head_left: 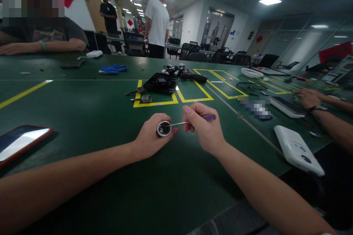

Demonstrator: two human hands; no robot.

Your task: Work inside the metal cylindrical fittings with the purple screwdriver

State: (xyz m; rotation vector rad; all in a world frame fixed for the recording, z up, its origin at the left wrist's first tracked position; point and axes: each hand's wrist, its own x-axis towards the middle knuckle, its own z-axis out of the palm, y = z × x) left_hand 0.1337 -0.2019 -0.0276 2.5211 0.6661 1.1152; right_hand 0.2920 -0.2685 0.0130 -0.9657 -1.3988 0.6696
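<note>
My left hand [150, 137] is wrapped round a small cylinder [158, 129] with a silver rim and a dark inside, its round opening turned toward me. My right hand [205, 128] grips a screwdriver [209, 118] by its purple see-through handle. The thin metal shaft runs left into the cylinder's opening; what the tip touches inside is hidden. Beyond my hands, a grey metal cylinder [146, 98] with a thin rod lies in a yellow-taped box. Behind it are a black slatted part [162, 83], a black handle-like piece [197, 77] and a tangle of dark parts [173, 69].
A phone [22, 143] lies at left on the green table [165, 191]. Blue gloves [112, 69] are farther back. At right are a white device [299, 150], a dark flat box [288, 106] and a co-worker's hands [309, 97]. Another person leans on the table at far left.
</note>
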